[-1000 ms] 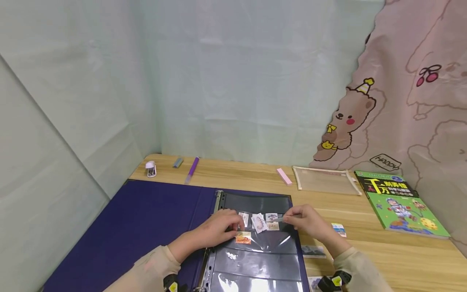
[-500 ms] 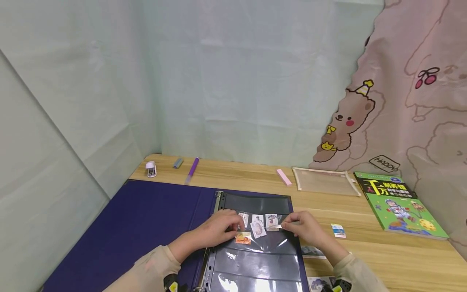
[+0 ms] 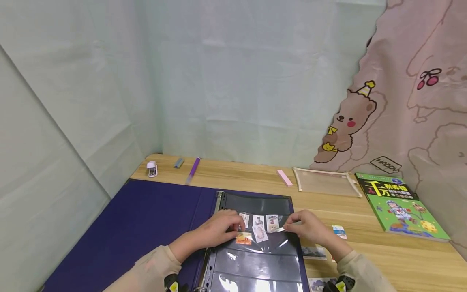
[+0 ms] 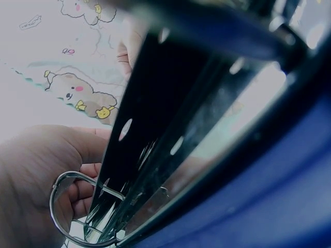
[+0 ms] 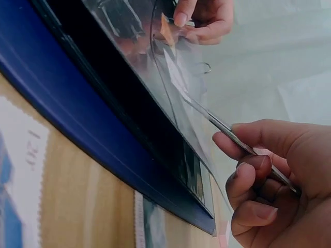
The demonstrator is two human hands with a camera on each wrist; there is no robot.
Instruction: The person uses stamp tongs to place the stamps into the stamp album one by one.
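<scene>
My right hand (image 3: 310, 229) pinches slim metal tweezers (image 5: 222, 126) between thumb and fingers. Their tips reach left, low over a clear pocket page (image 3: 255, 261), close to the right edge of a tilted white stamp (image 3: 260, 234). Above that stamp, a row of pictured stamps includes a middle one (image 3: 258, 220) and a right one (image 3: 272, 222). My left hand (image 3: 219, 228) rests at the page's left side, fingers bent down, thumb tip right beside an orange stamp (image 3: 243, 239). In the left wrist view, an open metal binder ring (image 4: 53, 201) stands in front of that hand.
The album's dark blue cover (image 3: 157, 219) spreads left. Several stamps lie right of it, including a blue one (image 3: 339, 231) and a grey one (image 3: 314, 253). Behind are a stapler (image 3: 152, 168), purple pen (image 3: 193, 170), pink bar (image 3: 284, 178), mesh pouch (image 3: 324, 184) and green book (image 3: 405, 213).
The tweezers have come down from over the right stamp to its lower edge. The tilted white stamp has slid slightly lower, uncovering more of the middle stamp. My left hand has stayed in place.
</scene>
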